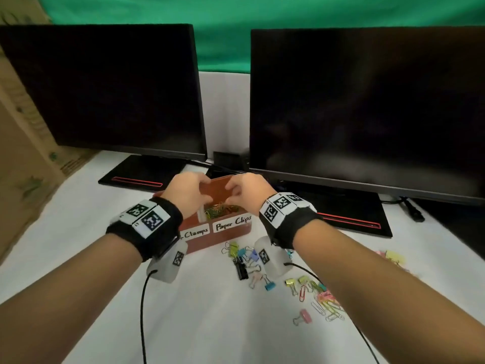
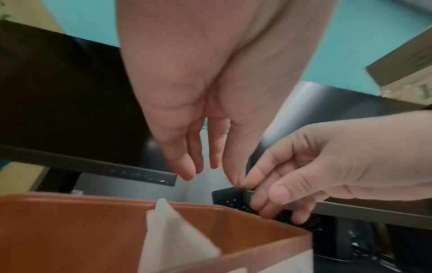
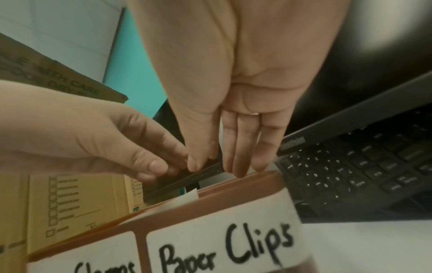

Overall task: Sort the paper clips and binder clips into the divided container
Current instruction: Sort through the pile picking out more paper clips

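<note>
An orange-brown divided container stands mid-table with labels "Clamps" and "Paper Clips". A white divider splits it. Coloured paper clips lie in the right compartment. My left hand and right hand hover above the container, their fingertips meeting over it. The left wrist view shows my left hand pointing down, its thumb touching the right hand. What they pinch, if anything, is hidden. Loose binder clips and a paper clip pile lie in front of the box, to the right.
Two dark monitors stand just behind the container on flat black bases. A keyboard sits under the right one. A cardboard box borders the left side. More pink and yellow clips lie far right. Wrist cables trail over the white table.
</note>
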{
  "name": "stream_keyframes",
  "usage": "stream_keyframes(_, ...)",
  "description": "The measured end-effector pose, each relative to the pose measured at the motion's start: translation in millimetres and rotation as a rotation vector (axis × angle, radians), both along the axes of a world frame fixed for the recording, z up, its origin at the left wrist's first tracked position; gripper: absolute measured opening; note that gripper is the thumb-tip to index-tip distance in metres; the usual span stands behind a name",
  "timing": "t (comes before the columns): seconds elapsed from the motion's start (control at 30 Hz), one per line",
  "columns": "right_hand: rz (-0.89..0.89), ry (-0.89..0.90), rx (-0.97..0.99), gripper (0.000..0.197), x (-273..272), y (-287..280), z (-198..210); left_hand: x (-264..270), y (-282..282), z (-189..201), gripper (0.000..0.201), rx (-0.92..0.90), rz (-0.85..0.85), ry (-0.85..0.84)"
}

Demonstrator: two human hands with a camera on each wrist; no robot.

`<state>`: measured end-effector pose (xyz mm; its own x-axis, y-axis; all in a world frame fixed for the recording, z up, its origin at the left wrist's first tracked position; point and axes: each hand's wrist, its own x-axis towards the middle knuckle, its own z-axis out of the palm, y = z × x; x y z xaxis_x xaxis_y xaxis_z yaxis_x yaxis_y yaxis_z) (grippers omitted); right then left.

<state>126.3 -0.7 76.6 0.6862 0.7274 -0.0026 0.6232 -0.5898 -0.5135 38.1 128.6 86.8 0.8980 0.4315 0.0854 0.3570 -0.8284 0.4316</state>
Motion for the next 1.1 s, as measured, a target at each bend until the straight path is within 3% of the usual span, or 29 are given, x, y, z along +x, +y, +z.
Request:
stream_keyframes(0.13, 0.002, -0.031, 0.053, 0.024, -6, -56, -5, -16, -39, 1, 0.038, -0.09, -0.17, -0.063)
stream_keyframes(0.27, -0.011, 0.006, -0.104, 0.016, -17, -127, -22, -27, -91, -28, 0.033, -0.305, -0.352, 0.127)
stream_keyframes(0.37, -0.012, 0.05, -0.247, 0.013, -29, -167, -36, -29, -124, -60, 0.032, -0.347, -0.395, 0.223)
stream_keyframes(0.5, 0.031, 0.115, -0.384, 0.022, -44, -199, -54, -22, -151, -89, 0.041, -0.266, -0.417, 0.314)
stream_keyframes(0.73, -0.019, 0.127, -0.317, 0.026, -42, -219, -65, -10, -163, -98, 0.039, -0.062, -0.473, 0.317)
stream_keyframes(0.93, -0.03, 0.055, -0.313, 0.04, -39, -235, -65, -10, -154, -95, 0.038, 0.002, -0.428, 0.273)
stream_keyframes(1.1, -0.023, 0.064, -0.352, 0.057, -42, -232, -77, -12, -174, -94, 0.036, -0.015, -0.498, 0.221)
